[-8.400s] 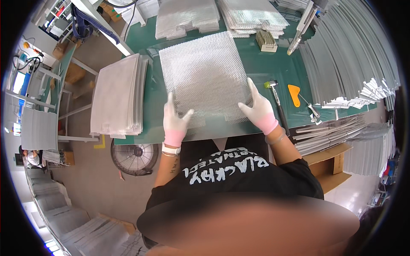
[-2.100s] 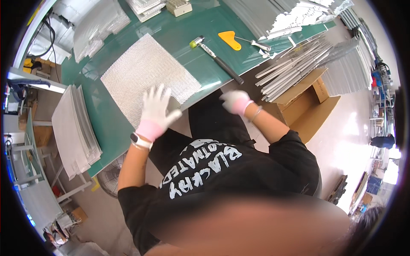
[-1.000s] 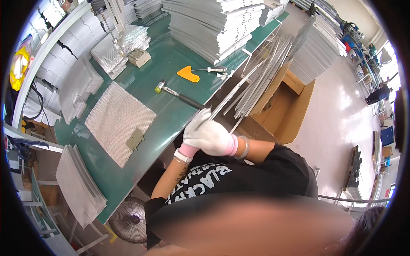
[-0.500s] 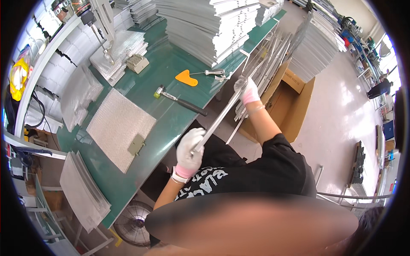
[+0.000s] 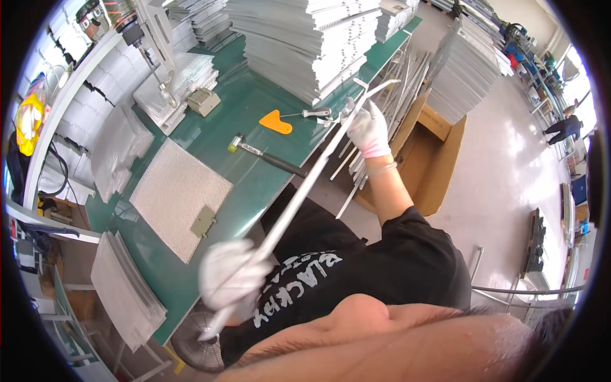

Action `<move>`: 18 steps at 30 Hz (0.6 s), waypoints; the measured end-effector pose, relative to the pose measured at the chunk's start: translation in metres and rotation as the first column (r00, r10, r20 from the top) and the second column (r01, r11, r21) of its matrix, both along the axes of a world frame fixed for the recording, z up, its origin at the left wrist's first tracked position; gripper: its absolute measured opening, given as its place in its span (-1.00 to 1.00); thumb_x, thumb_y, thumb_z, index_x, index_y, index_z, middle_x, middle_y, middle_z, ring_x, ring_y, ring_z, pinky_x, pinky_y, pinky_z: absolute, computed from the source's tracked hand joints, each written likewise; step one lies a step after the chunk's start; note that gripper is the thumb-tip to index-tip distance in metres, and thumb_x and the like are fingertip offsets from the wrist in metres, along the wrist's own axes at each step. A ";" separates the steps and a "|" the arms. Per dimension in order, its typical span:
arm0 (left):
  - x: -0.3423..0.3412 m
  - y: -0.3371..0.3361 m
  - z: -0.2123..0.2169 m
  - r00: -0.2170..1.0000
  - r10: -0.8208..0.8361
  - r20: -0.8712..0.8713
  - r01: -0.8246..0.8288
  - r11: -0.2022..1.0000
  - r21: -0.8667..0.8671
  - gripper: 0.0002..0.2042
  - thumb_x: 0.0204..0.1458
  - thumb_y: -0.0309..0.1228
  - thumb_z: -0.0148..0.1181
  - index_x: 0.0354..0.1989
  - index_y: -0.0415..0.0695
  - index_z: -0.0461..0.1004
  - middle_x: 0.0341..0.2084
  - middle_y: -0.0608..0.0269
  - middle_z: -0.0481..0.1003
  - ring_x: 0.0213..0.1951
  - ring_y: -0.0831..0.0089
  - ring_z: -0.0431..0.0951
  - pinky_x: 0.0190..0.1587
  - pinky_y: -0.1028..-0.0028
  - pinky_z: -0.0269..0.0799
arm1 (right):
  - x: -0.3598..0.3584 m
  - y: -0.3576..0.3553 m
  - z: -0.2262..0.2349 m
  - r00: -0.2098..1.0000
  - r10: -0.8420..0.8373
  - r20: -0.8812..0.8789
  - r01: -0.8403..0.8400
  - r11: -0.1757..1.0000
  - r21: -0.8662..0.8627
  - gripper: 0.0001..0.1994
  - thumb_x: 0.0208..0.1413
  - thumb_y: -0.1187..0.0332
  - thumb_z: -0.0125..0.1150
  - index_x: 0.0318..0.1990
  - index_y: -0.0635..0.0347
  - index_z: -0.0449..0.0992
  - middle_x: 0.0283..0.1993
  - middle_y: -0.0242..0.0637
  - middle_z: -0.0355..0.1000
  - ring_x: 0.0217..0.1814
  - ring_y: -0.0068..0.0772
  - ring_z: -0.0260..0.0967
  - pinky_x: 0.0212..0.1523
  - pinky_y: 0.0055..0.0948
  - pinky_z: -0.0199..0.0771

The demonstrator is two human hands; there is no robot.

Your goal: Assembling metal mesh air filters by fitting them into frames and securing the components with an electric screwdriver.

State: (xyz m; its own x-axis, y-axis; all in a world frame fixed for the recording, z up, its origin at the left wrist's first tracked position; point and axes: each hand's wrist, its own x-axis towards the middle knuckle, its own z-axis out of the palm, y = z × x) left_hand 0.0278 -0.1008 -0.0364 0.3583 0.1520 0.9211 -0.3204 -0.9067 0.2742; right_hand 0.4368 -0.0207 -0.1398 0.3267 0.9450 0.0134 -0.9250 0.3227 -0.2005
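Observation:
A long, thin, pale metal strip (image 5: 298, 198) slants across in front of my body, from low left up to the far right. My left hand (image 5: 234, 275), in a white glove and smeared by motion, is closed around it near its lower end, which sticks out past the hand. Nearer the upper end, my right hand (image 5: 370, 130), gloved too, grips the strip with its fingers wrapped round it. Beyond the right hand the strip's tip bends off to the right. On the green table (image 5: 251, 184) beside the strip lies a hammer (image 5: 270, 157) with a dark handle.
A perforated metal panel (image 5: 181, 197) carries a small grey-green plate (image 5: 203, 221). Farther back are an orange scraper (image 5: 275, 122), a screwdriver (image 5: 316, 113) and a tall stack of white panels (image 5: 299, 48). An open cardboard box (image 5: 439, 169) stands at right, beside loose strips (image 5: 407, 83); a fan (image 5: 191, 347) is below.
My left hand has moved down and left along the strip. The strip now reaches farther at both ends, and my right hand has turned slightly and stayed near its place.

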 end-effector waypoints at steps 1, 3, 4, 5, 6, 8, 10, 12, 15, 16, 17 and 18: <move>-0.034 -0.006 0.012 0.995 0.070 0.072 -0.072 0.997 0.025 -0.53 0.22 -0.23 -0.02 -0.77 -0.05 0.16 -0.90 0.40 0.21 -0.84 0.58 0.18 -0.72 0.54 0.03 | -0.005 0.007 0.008 1.000 -0.006 -0.007 0.006 0.999 -0.051 -0.59 0.41 0.11 -0.23 0.10 0.30 0.30 0.00 -0.03 0.40 -0.06 -0.11 0.33 0.05 -0.14 0.40; -0.066 -0.007 0.021 0.815 -0.082 0.574 0.182 0.976 -0.119 -0.43 0.29 -0.02 -0.09 -0.81 0.06 0.13 -0.96 0.52 0.09 -0.88 0.64 0.06 -0.70 0.54 -0.16 | 0.004 -0.005 0.017 0.998 -0.044 -0.041 0.036 0.985 -0.166 -0.69 0.36 0.13 -0.11 -0.02 0.16 0.41 0.03 -0.05 0.40 0.01 -0.09 0.34 0.18 -0.06 0.32; -0.092 -0.026 0.035 0.675 -0.043 0.737 0.258 0.949 -0.180 -0.42 0.28 0.05 -0.06 -0.81 0.09 0.13 -0.94 0.50 0.10 -0.87 0.60 0.07 -0.65 0.50 -0.14 | -0.003 0.000 0.020 1.000 -0.019 0.007 0.020 0.991 -0.133 -0.70 0.34 0.13 -0.09 -0.06 0.15 0.42 0.00 -0.08 0.41 0.01 -0.11 0.34 0.17 -0.07 0.33; -0.119 -0.042 0.035 0.524 0.312 0.792 -0.057 0.941 -0.333 -0.42 0.28 0.12 -0.11 -0.76 0.09 0.12 -0.87 0.48 0.08 -0.79 0.57 0.07 -0.57 0.49 -0.04 | -0.005 0.002 0.021 0.999 0.003 0.052 0.002 0.995 -0.098 -0.72 0.32 0.14 -0.06 -0.10 0.15 0.43 -0.03 -0.11 0.43 0.01 -0.13 0.34 0.15 -0.09 0.33; -0.146 -0.044 0.027 0.525 0.356 0.773 -0.129 0.931 -0.341 -0.42 0.28 0.15 -0.13 -0.74 0.08 0.10 -0.85 0.47 0.06 -0.76 0.57 0.06 -0.55 0.48 -0.03 | 0.005 0.001 0.013 0.996 -0.059 0.074 0.063 0.996 -0.064 -0.74 0.32 0.16 -0.04 -0.10 0.16 0.42 -0.10 -0.17 0.41 -0.07 -0.20 0.34 0.06 -0.15 0.37; -0.178 -0.063 0.021 0.500 0.589 0.635 -0.407 0.807 -0.428 -0.41 0.29 0.18 -0.18 -0.72 0.07 0.05 -0.83 0.46 0.02 -0.73 0.56 0.03 -0.55 0.45 -0.03 | 0.027 0.005 0.003 0.975 -0.110 0.195 0.106 0.994 0.035 -0.78 0.32 0.20 -0.02 -0.15 0.15 0.41 -0.22 -0.27 0.39 -0.21 -0.31 0.34 -0.11 -0.26 0.39; -0.191 -0.072 0.002 0.406 0.819 0.405 -0.632 0.572 -0.523 -0.40 0.32 0.16 -0.28 -0.71 0.04 0.05 -0.82 0.45 0.04 -0.73 0.56 0.02 -0.59 0.43 -0.08 | 0.007 -0.002 0.031 0.949 -0.193 0.251 0.183 0.981 0.060 -0.81 0.32 0.22 -0.01 -0.19 0.13 0.41 -0.29 -0.34 0.37 -0.32 -0.40 0.30 -0.23 -0.35 0.35; -0.165 -0.066 -0.014 -0.119 0.991 0.055 -0.666 -0.039 -0.745 -0.39 0.36 0.11 -0.35 -0.67 -0.05 0.17 -0.79 0.33 0.17 -0.72 0.47 0.14 -0.56 0.44 0.08 | -0.025 -0.030 0.083 0.944 -0.236 0.231 0.221 0.971 0.091 -0.82 0.33 0.23 0.01 -0.21 0.13 0.40 -0.36 -0.40 0.31 -0.39 -0.51 0.24 -0.31 -0.44 0.31; -0.181 -0.069 -0.046 0.706 0.695 -0.141 -0.569 0.438 -0.696 -0.42 0.33 0.13 -0.22 -0.56 -0.11 0.29 -0.79 0.36 0.20 -0.75 0.50 0.23 -0.68 0.48 0.08 | -0.071 -0.057 0.126 0.965 -0.062 0.256 -0.037 0.931 0.363 -0.83 0.33 0.23 0.06 -0.25 0.10 0.36 -0.42 -0.49 0.21 -0.49 -0.60 0.09 -0.41 -0.51 0.18; -0.173 -0.067 -0.052 0.775 0.622 -0.111 -0.465 0.443 -0.766 -0.42 0.32 0.13 -0.20 -0.58 -0.10 0.26 -0.79 0.38 0.16 -0.76 0.51 0.22 -0.69 0.50 0.07 | -0.093 -0.059 0.139 0.949 -0.015 0.316 -0.109 0.921 0.373 -0.81 0.32 0.23 0.08 -0.29 0.07 0.31 -0.43 -0.53 0.17 -0.48 -0.64 0.09 -0.40 -0.52 0.19; -0.166 -0.065 -0.060 0.763 0.626 -0.158 -0.489 0.400 -0.775 -0.44 0.33 0.10 -0.19 -0.60 -0.10 0.24 -0.80 0.38 0.16 -0.76 0.52 0.22 -0.70 0.51 0.08 | -0.119 -0.059 0.146 0.927 0.024 0.375 -0.178 0.906 0.383 -0.79 0.31 0.22 0.09 -0.33 0.05 0.27 -0.44 -0.57 0.13 -0.48 -0.67 0.09 -0.40 -0.52 0.20; -0.160 -0.063 -0.070 0.773 0.608 -0.181 -0.486 0.384 -0.785 -0.43 0.34 0.08 -0.20 -0.61 -0.11 0.23 -0.81 0.38 0.17 -0.77 0.52 0.22 -0.70 0.53 0.08 | -0.144 -0.052 0.143 0.911 0.085 0.403 -0.230 0.918 0.325 -0.79 0.32 0.20 0.09 -0.32 0.05 0.28 -0.44 -0.56 0.13 -0.47 -0.65 0.09 -0.40 -0.52 0.20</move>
State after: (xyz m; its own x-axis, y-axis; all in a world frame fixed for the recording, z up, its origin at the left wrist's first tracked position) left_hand -0.1318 -0.1634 -0.1065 -0.1727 0.9161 0.3618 0.0810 -0.3529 0.9321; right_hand 0.2925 -0.0726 0.0028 0.0762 0.8897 0.4502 -0.8482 0.2952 -0.4399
